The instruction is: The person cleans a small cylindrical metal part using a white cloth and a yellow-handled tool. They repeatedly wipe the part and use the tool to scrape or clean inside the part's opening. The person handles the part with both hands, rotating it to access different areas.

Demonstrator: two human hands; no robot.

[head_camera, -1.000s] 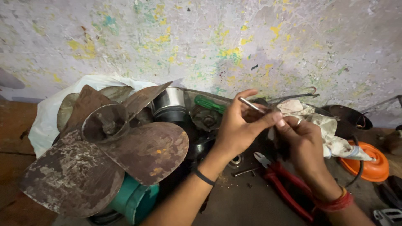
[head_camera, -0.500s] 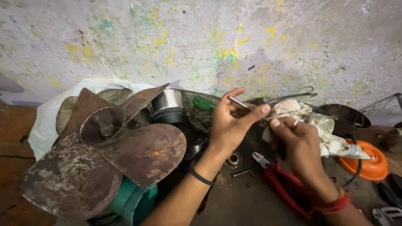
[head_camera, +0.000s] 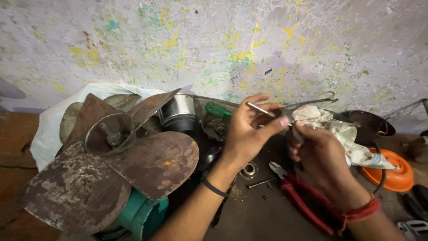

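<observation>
A rusted fan blade assembly [head_camera: 107,165] fills the left of my bench [head_camera: 263,214], with a metal motor housing [head_camera: 178,109] behind it, an orange disc [head_camera: 394,172] at far right, and red-handled pliers [head_camera: 303,196] and a small bearing [head_camera: 248,169] lying below my hands. My left hand [head_camera: 245,134] has its fingers closed on a thin metal rod [head_camera: 261,109], held above the bench centre, while my right hand [head_camera: 323,156] is curled against the rod's other end beside a grimy rag [head_camera: 343,131]; what its fingers pinch I cannot tell. The step in hand appears to be working the rod between both hands, and the next move seems to call for a steady left grip and a fine right-hand touch.
</observation>
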